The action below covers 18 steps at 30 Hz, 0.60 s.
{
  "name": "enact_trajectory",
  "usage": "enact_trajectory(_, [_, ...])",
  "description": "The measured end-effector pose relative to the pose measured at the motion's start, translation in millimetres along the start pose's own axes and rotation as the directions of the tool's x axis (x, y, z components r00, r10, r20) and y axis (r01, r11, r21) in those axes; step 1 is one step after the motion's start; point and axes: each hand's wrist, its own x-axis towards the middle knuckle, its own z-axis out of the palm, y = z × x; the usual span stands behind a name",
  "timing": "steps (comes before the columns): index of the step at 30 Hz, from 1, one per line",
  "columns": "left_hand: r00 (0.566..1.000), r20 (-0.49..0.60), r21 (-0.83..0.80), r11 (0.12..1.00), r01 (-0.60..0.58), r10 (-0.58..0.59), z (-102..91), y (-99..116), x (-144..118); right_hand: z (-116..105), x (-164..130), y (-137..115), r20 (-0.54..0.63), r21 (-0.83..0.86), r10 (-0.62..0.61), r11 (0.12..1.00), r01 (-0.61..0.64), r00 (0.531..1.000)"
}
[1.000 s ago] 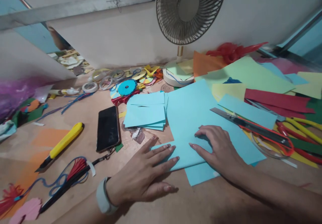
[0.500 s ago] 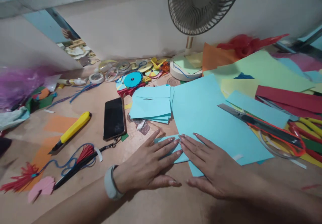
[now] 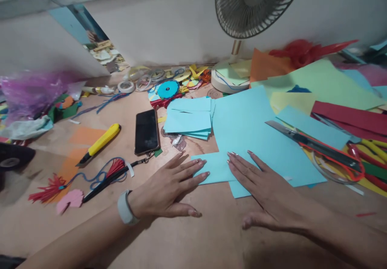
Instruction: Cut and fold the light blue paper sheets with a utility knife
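Blue paper sheet [image 3: 256, 140] lies flat on the tabletop [image 3: 187, 241], just right of the phone [image 3: 146, 131], its near edge folded into a strip. Both hands rest on that strip, open and flat, grasping nothing: left hand [image 3: 169, 188] with fingertips on the strip's left end, right hand [image 3: 266, 192] pressing beside it. Farther left of the phone lies a yellow knife [image 3: 99, 142].

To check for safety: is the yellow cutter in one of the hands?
No, the yellow cutter lies on the table, left of the phone, away from both hands.
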Motion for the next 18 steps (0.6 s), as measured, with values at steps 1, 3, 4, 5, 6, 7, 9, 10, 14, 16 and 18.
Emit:
enact_trajectory(1, [1.000, 0.001, -0.004, 1.000, 0.007, -0.007, -1.6, 1, -1, 1, 0, 0, -0.001, 0.000, 0.003, 1.000, -0.003, 1.000])
enact_trajectory(3, [1.000, 0.018, -0.001, 1.000, 0.010, -0.010, -5.8, 1, -3, 2, 0, 0, 0.004, 0.003, 0.007, 1.000, -0.007, 1.000])
enact_trajectory(4, [0.999, 0.032, 0.008, 1.000, 0.006, -0.006, -8.4, 1, -3, 3, 0, 0, 0.005, 0.010, 0.009, 1.000, -0.009, 1.000])
enact_trajectory(5, [0.999, 0.050, 0.020, 1.000, 0.000, -0.001, -11.1, 0, -3, 4, 0, 0, 0.005, 0.020, 0.008, 1.000, -0.009, 1.000])
enact_trajectory(6, [0.998, 0.065, 0.034, 0.999, -0.005, 0.003, -13.9, 0, -3, 4, -1, 0, 0.004, 0.029, 0.010, 1.000, -0.010, 1.000])
enact_trajectory(7, [0.998, 0.069, 0.051, 0.999, -0.005, 0.002, -16.4, 1, -2, 5, -1, 1, 0.001, 0.037, 0.013, 0.999, -0.013, 1.000])
enact_trajectory(9, [0.999, 0.034, 0.091, 0.996, 0.014, -0.017, -18.7, 5, 4, 7, -1, 1, -0.001, 0.046, 0.017, 0.999, -0.017, 1.000])
enact_trajectory(10, [1.000, -0.003, 0.113, 0.993, 0.029, -0.029, -18.0, 9, 9, 7, -1, 1, 0.001, 0.046, 0.019, 0.999, -0.019, 1.000])
enact_trajectory(14, [0.985, -0.142, 0.171, 0.977, 0.126, -0.102, -0.2, 37, 43, 8, -1, 2, 0.028, 0.050, 0.023, 0.998, -0.024, 0.999])
enact_trajectory(16, [0.972, -0.167, 0.161, 0.968, 0.192, -0.165, 13.1, 52, 61, 8, 0, 2, 0.051, 0.054, 0.027, 0.998, -0.029, 0.998])
enact_trajectory(18, [0.959, -0.184, 0.143, 0.959, 0.245, -0.218, 24.4, 65, 74, 9, 1, 2, 0.074, 0.053, 0.032, 0.998, -0.036, 0.997])
